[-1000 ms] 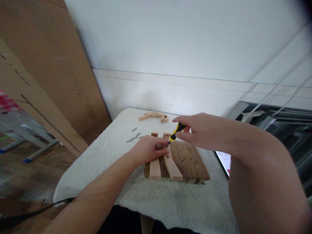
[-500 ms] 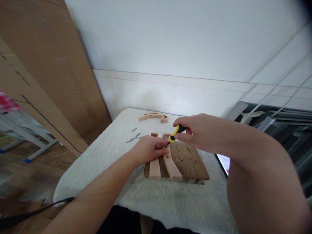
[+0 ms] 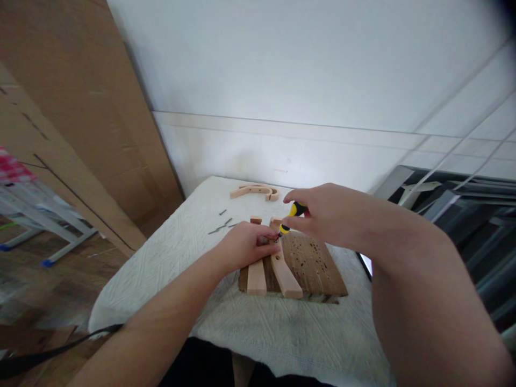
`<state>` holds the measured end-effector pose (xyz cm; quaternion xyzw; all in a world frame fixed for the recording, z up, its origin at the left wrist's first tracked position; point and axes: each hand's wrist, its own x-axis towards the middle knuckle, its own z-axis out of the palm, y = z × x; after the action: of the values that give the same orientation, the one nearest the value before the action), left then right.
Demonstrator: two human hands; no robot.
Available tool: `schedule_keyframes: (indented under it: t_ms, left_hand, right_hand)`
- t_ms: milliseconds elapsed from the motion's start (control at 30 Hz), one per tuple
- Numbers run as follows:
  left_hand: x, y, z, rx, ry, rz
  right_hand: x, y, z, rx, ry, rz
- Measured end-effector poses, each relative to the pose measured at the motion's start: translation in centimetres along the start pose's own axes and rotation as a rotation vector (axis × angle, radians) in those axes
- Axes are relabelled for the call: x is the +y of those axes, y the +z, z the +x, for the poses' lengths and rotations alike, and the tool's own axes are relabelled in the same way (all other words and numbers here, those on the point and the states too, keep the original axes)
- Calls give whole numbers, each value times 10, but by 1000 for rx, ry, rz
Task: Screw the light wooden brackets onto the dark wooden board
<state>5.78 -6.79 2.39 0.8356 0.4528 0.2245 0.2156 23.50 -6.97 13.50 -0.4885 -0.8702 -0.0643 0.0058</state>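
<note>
My right hand (image 3: 304, 209) grips a yellow and black screwdriver (image 3: 293, 211), which slants down to the left. Its tip meets a pale curved wooden piece (image 3: 285, 277) with a hole in it, lying on a dark, hole-pitted wooden board (image 3: 312, 263). My left hand (image 3: 250, 244) is closed on that curved piece, thumb and fingers on either side of the screwdriver tip. Whether a screw sits under the tip is hidden by the fingers. A second pale wooden piece (image 3: 257, 279) lies on the board beneath my left hand, partly covered by it.
Several metal screws (image 3: 220, 228) lie left of the board on the white cloth (image 3: 161, 274). Curved wooden pieces (image 3: 253, 191) rest at the back, near the wall. Cardboard (image 3: 97, 107) leans at left; dark framed panels (image 3: 451, 215) stand at right. A screen's edge (image 3: 366, 264) shows beneath my right arm.
My right hand has shifted slightly left and turned around the screwdriver handle, with the forearm lower. My left hand and the wooden pieces stay nearly in place.
</note>
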Motion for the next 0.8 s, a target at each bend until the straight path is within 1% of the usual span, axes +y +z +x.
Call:
schedule_keyframes:
  t_ms: [100, 167, 233, 300, 367, 467, 567, 633, 700, 800]
  left_hand:
    - [-1, 0, 0, 4, -9, -12]
    - [-1, 0, 0, 3, -11, -14]
    - [0, -1, 0, -4, -14, -14]
    - [0, -1, 0, -9, -16, -16]
    - [1, 0, 0, -7, -14, -20]
    - [1, 0, 1, -10, -24, -20]
    - [1, -1, 1, -19, -53, -6]
    - [1, -1, 1, -11, -55, -3]
    - [1, -1, 1, -4, -43, -3]
    - [0, 0, 1, -10, -44, 2]
  right_hand:
    - [3, -1, -2, -58, -16, 15]
    - [3, -2, -1, -101, 32, -7]
    - [0, -3, 2, -103, 99, -32]
    - [-3, -3, 4, -63, 123, -50]
    - [-4, -4, 3, -12, 103, -53]
    - [-2, -5, -1, 20, 77, 28]
    - [3, -8, -6, -6, 62, 99]
    - [4, -8, -7, -32, 25, 113]
    - [4, -7, -4, -56, -10, 98]
    - [2, -2, 4, -21, 12, -44]
